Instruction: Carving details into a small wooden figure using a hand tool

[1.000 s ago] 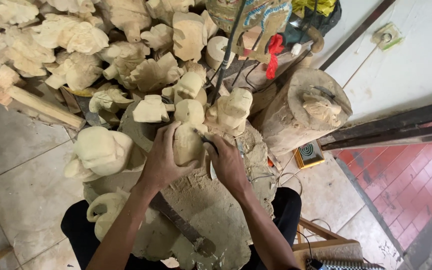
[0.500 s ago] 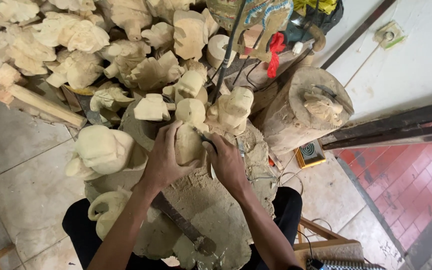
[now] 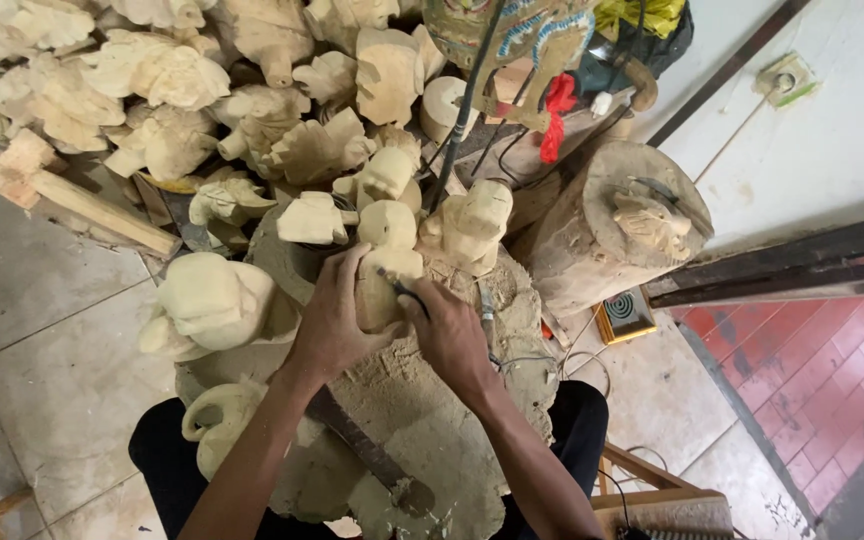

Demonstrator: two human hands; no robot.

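My left hand [image 3: 332, 322] wraps around a pale carved wooden figure [image 3: 382, 262] that rests on a dusty grey work block [image 3: 422, 420] in front of me. My right hand [image 3: 449, 335] sits just right of the figure and grips a thin dark tool [image 3: 399, 285], whose tip touches the wood. Both hands press against the same figure.
A heap of unfinished pale carvings [image 3: 202, 90] fills the top left. A large rounded carving [image 3: 207, 300] lies left of my hand. A log stump [image 3: 612, 230] stands right. A wooden plank [image 3: 82, 200], cables and a small yellow device [image 3: 624, 312] lie on the tiled floor.
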